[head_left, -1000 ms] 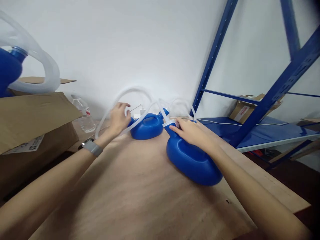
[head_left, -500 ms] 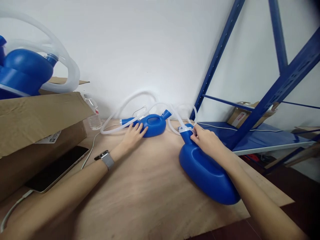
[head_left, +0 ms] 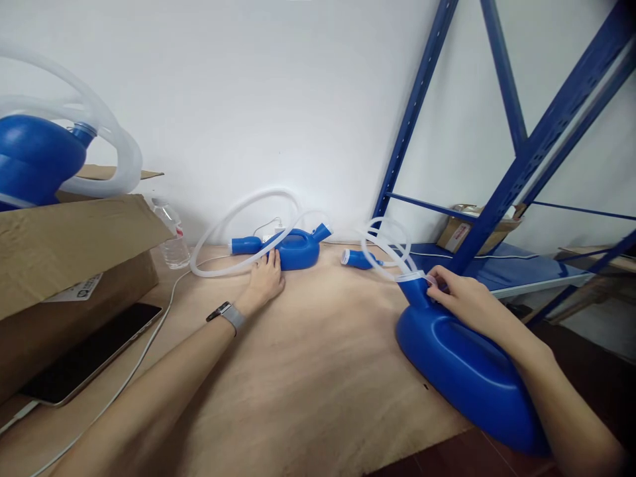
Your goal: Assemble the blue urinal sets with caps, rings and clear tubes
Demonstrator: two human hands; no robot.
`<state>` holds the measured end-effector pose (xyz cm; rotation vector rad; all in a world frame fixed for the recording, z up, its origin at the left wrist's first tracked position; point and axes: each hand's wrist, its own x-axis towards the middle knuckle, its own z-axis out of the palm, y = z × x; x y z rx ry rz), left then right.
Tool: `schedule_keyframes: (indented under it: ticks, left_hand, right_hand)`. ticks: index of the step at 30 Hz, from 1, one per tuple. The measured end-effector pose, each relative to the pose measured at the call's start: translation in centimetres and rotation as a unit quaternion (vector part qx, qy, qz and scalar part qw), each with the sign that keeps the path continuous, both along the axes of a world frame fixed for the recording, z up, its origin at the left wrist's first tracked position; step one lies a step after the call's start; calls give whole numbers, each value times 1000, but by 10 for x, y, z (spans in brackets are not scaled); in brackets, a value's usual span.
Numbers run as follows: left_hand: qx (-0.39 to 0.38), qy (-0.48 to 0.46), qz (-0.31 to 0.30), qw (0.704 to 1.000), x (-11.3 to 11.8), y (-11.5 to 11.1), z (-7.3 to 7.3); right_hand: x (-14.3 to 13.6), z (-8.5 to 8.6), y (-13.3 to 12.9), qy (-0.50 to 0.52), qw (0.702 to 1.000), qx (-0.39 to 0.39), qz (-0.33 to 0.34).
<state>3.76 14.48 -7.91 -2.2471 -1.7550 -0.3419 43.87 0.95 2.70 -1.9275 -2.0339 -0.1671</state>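
A blue urinal bottle [head_left: 467,371] lies on its side at the right, reaching past the table's front edge. My right hand [head_left: 457,291] is closed on its neck by the white cap. A clear hose [head_left: 412,238] loops from that cap towards a small blue mouthpiece [head_left: 360,259] on the table. Farther back lies a second blue urinal bottle [head_left: 303,255], with its own hose [head_left: 223,228] curving in a loop to another blue mouthpiece [head_left: 246,246]. My left hand [head_left: 267,275] is open beside this bottle, its fingers stretched out and touching its near side.
A cardboard box [head_left: 74,232] on the left holds another blue bottle [head_left: 40,156]. Nearby are a water bottle [head_left: 171,235] and a phone [head_left: 94,354] with a white cable. A blue metal shelf [head_left: 536,275] stands beyond the table's right side, bearing a carton [head_left: 457,232].
My right hand has drawn the near bottle right and towards me, and its hose and mouthpiece now lie apart from the far bottle. The far bottle's hose has settled. The view has shifted slightly.
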Motion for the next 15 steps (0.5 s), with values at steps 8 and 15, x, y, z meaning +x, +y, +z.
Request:
schedule_keyframes:
  ticks: [8,15]
  left_hand:
    - [-48,-86,-30,995,25,13,2]
    - [-137,-258,-130,948,31,-8,20]
  right_hand:
    - [-14,9,-32,115,983,-60,129]
    - [-95,10,-37,116,947,-85,286]
